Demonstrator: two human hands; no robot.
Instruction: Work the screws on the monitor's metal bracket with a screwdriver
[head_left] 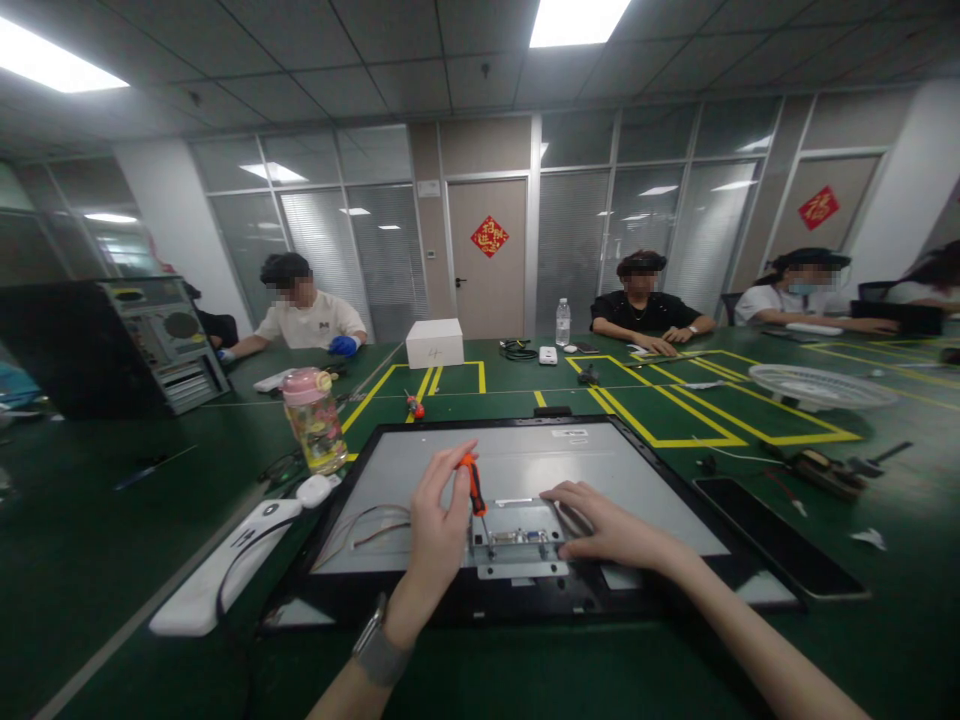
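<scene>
L hand (441,505) pinches slim orange-and-black screwdriver (475,490); R hand (611,525), thumb & fingers spread, on silver rectangular metal bracket (517,515). IMO keep shaft square, press b4 turning.

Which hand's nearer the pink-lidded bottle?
Left. The left hand, holding an orange screwdriver, is right of the pink-lidded bottle and nearer the wearer; the right hand is farther right, at the metal bracket.

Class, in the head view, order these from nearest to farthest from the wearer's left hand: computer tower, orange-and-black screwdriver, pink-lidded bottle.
1. Screwdriver: held in the left hand.
2. Bottle: left of the hand, farther forward.
3. Computer tower: far left, past the bottle.
</scene>
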